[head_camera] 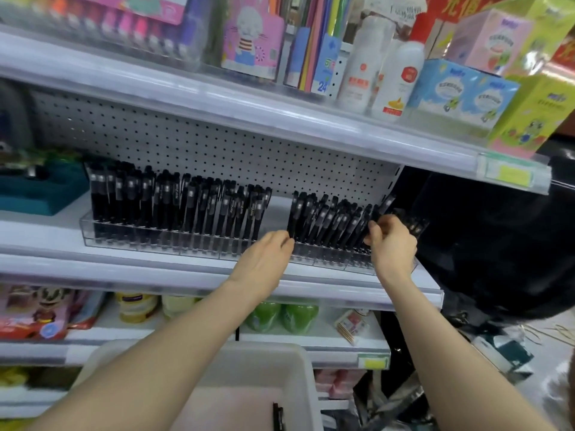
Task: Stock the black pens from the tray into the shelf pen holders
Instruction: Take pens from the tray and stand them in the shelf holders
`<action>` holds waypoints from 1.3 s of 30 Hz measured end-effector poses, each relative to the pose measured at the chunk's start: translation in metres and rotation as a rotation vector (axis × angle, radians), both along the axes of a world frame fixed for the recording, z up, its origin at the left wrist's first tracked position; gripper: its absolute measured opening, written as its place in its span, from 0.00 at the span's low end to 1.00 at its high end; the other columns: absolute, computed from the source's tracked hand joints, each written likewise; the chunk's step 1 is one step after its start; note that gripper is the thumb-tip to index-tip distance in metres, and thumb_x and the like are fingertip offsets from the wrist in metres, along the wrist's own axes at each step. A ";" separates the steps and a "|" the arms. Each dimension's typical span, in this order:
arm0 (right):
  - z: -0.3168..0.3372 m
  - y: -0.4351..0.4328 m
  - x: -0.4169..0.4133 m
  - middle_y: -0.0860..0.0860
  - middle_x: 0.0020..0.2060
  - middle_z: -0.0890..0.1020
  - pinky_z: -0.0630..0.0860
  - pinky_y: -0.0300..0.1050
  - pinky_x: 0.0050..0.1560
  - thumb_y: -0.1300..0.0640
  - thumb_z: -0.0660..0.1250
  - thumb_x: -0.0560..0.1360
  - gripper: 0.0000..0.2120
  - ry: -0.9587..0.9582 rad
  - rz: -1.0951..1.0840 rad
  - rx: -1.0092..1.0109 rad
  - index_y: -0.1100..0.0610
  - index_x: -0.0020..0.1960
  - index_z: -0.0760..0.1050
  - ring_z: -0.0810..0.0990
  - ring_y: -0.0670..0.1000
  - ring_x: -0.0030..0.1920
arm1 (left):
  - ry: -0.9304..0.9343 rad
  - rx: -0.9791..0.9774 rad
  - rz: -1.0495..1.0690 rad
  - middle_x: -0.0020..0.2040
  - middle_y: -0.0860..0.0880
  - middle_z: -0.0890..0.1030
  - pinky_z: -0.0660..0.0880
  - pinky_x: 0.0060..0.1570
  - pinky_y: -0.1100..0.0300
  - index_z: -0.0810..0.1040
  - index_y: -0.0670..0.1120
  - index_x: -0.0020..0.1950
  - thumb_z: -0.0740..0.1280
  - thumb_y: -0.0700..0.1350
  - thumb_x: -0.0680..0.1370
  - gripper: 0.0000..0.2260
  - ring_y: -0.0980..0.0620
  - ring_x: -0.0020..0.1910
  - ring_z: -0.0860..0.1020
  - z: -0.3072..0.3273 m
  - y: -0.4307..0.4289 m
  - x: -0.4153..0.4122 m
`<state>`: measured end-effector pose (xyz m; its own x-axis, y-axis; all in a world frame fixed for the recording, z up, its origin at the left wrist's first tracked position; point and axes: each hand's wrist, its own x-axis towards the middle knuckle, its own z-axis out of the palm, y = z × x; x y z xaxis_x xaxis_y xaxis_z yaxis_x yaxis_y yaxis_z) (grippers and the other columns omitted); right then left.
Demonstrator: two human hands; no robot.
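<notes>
- The black pens [180, 209] are mostly found standing in the clear pen holders [155, 241] on the middle shelf [186, 269]. They are packed into two groups, a long one on the left and a shorter one on the right.
- Between the two groups a stretch of the holders is seen unfilled, so the stocking is judged well advanced but not finished.
- The pens are seen as slim and dark-barrelled, each with a pale label band near the top. The right group is tilted more than the left.
- In the white tray [303, 377] below, only a pen or two are made out at the bottom edge of the view, so little stock is judged to remain there.
- A blurred bunch of further pens is clamped in the curled fingers of the right hand [393, 241] at the right end of the row. These pens are not yet seated.
- The left hand [264, 256] is set at the left edge of the right group, fingertips bent against the outermost pen. Whether that pen is pinched or only touched cannot be told.
- What is judged left to do: the held bunch, the tray's remainder and the unfilled stretch.
</notes>
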<state>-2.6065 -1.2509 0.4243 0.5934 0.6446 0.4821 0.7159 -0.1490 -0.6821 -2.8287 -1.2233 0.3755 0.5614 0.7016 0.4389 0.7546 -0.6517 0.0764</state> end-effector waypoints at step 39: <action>-0.010 0.008 -0.004 0.56 0.38 0.82 0.79 0.51 0.44 0.55 0.59 0.82 0.08 -0.022 0.018 0.046 0.58 0.54 0.73 0.82 0.57 0.39 | 0.021 -0.018 -0.005 0.63 0.46 0.71 0.75 0.57 0.56 0.71 0.41 0.68 0.64 0.27 0.70 0.26 0.47 0.60 0.71 0.001 0.014 0.001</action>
